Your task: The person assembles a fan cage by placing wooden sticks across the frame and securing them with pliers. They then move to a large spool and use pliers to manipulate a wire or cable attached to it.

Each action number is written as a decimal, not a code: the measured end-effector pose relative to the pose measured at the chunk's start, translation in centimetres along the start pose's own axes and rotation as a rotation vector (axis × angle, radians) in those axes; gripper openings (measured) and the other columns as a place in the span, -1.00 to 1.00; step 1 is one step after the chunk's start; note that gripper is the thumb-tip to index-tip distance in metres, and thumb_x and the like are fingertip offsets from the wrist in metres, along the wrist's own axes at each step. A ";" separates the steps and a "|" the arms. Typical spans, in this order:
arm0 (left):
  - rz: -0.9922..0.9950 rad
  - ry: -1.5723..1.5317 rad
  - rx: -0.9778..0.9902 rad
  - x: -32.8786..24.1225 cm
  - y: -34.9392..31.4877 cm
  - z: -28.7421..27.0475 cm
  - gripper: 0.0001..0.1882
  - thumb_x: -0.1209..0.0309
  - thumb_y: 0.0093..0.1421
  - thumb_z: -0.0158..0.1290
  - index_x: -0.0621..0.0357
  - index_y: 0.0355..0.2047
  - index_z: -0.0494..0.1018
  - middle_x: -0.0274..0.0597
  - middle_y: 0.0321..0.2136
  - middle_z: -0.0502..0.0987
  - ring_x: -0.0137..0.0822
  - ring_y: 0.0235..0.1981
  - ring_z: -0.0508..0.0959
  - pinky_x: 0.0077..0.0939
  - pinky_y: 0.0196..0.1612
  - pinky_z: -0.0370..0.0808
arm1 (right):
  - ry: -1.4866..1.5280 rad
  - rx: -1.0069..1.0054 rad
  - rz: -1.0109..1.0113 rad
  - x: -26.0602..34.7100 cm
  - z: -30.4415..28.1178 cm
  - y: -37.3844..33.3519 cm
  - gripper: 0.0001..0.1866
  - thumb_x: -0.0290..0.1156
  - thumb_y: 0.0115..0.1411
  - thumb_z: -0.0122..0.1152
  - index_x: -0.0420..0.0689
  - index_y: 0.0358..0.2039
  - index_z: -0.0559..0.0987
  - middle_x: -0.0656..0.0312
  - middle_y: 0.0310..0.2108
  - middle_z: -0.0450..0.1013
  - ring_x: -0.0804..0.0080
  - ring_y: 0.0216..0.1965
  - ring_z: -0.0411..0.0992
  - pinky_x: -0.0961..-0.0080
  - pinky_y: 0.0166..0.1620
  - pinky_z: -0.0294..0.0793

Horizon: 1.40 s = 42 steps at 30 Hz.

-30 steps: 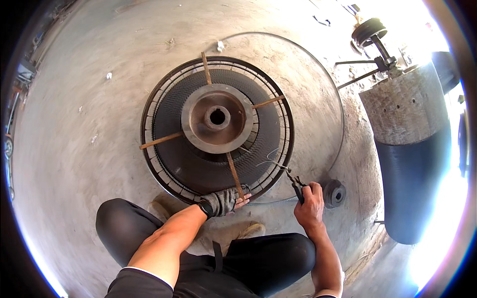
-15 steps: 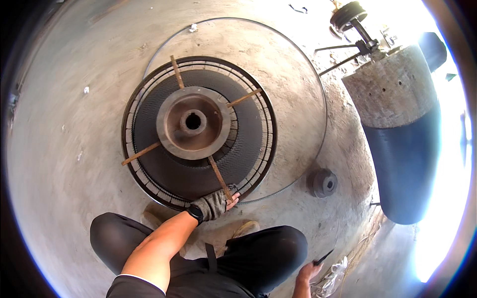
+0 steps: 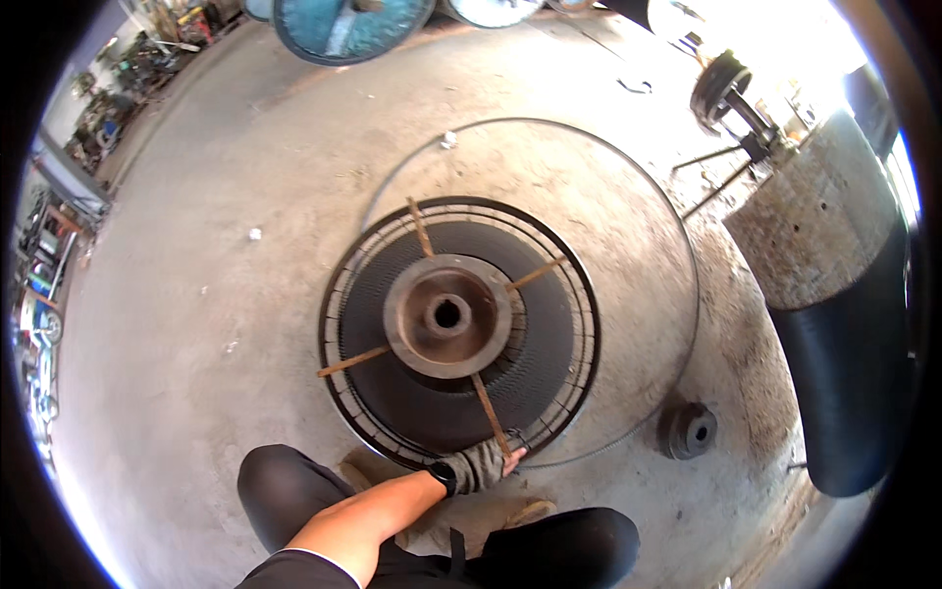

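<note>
Nearest are the person's two dark-trousered knees [image 3: 285, 486], spread apart, with pale shoes [image 3: 530, 514] between them. The bare left forearm [image 3: 378, 512] reaches forward, a black watch [image 3: 444, 478] at the wrist. The left hand [image 3: 479, 465], in a grey glove with bare fingertips, touches the end of the closest brown stick at the wheel's near rim; how tightly it grips there, I cannot tell. The right hand is out of view, so its state cannot be told.

The wheel [image 3: 392, 417] lies flat just beyond the knees: a dark, ridged band inside a segmented pale ring and a black rim. Four brown sticks [image 3: 488, 407] run outward from a rusty round hub [image 3: 447, 342] on top. A thin cable [image 3: 511, 120] curves around the far and right sides, passing near a small grey pulley [image 3: 691, 430].

The floor [image 3: 226, 324] is bare, dusty grey concrete, rougher toward the right, with white scraps [image 3: 255, 234] on it. Farther right is a big roller [image 3: 814, 216], part mottled grey, part black, washed by glare. Blue round discs [image 3: 348, 34] stand at the far edge; clutter [image 3: 108, 108] lines the left side, any writing there too small to read.
</note>
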<state>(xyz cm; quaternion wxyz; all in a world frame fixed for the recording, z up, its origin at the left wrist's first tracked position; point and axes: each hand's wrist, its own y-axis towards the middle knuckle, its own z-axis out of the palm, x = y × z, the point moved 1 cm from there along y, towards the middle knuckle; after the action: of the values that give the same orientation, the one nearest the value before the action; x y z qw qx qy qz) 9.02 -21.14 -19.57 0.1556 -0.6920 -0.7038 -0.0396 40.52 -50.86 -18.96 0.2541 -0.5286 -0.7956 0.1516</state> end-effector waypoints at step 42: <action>-0.073 -0.674 0.017 2.9 -19.6 1.2 -0.48 0.47 0.33 -0.29 0.19 0.31 0.11 0.21 0.14 0.29 0.08 0.12 0.39 -0.07 0.20 0.32 | -0.419 0.415 -1.653 19.3 4.5 -0.5 -0.84 -0.23 0.08 0.20 0.00 -0.36 0.53 0.18 -0.41 0.42 0.19 -0.31 0.46 0.24 -0.27 0.44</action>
<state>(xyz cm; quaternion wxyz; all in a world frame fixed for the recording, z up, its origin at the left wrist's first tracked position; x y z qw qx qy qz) -10.46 -18.77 -16.83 -0.0815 -0.6391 -0.7404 0.1916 31.58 -33.20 -17.73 0.2221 0.3127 -0.9105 0.1545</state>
